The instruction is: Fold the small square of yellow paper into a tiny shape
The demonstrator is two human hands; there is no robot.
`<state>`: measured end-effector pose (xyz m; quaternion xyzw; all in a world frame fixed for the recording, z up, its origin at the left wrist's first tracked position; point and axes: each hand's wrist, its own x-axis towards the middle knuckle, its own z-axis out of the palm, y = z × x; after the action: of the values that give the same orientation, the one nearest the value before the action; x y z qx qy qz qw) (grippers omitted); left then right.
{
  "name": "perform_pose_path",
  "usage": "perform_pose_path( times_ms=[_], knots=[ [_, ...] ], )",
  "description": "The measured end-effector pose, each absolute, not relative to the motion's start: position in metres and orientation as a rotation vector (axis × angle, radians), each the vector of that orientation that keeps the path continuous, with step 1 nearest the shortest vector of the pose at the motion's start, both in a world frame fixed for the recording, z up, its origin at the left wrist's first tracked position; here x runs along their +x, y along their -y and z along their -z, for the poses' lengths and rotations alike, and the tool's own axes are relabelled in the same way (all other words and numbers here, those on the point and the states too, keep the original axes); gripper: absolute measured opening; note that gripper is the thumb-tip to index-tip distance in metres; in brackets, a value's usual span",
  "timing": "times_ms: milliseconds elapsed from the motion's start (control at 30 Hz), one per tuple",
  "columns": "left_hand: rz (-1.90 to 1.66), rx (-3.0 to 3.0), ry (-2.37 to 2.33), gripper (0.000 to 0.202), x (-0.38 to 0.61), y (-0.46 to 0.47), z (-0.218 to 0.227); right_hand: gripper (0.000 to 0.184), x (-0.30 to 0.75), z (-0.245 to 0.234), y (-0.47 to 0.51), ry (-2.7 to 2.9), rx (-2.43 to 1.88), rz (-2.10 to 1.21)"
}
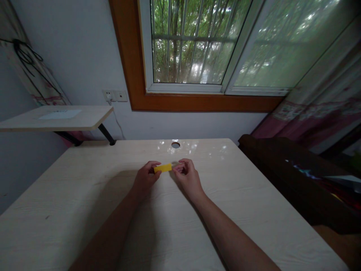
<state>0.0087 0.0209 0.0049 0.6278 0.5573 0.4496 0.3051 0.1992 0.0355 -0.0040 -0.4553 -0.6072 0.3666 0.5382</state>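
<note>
A small, flat yellow strip (163, 168), which looks like folded paper, is held just above the pale wooden desk (237, 210). My left hand (146, 177) pinches its left end between thumb and fingers. At the strip's right end are the closed thumb and index fingertips of my right hand (189, 178), which seem to grip its edge. The other fingers of my right hand are curled. Both forearms reach in from the bottom of the view, and their shadow falls on the desk to the left.
A raised shelf (96, 114) on black legs stands at the desk's back left, with a white sheet (60, 114) on it. Near the back edge is a round cable hole (175, 145). Dark wooden furniture (282, 177) adjoins the right side. A barred window (194, 41) lies beyond.
</note>
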Motion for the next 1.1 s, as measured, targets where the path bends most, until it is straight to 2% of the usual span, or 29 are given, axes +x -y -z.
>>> perform_pose_path(
  times_ms=[100, 333, 700, 1100],
  knots=[
    [-1.195, 1.649, -1.464, 0.029, 0.009, -0.021, -0.006, 0.034, 0.2, 0.005, -0.037, 1.441, -1.072, -0.873],
    [-1.174, 1.76, -1.412, 0.028, 0.01, -0.019, -0.002, 0.045, 0.194, 0.006, -0.029, 1.638, -1.016, -0.94],
    [-1.139, 1.832, -1.368, 0.024, 0.01, -0.019, 0.0, 0.038, 0.193, 0.005, -0.027, 1.726, -1.047, -0.919],
    [-1.194, 1.636, -1.391, 0.025, 0.005, -0.023, 0.001, 0.034, 0.198, 0.005, -0.037, 1.464, -1.138, -0.812]
  ],
)
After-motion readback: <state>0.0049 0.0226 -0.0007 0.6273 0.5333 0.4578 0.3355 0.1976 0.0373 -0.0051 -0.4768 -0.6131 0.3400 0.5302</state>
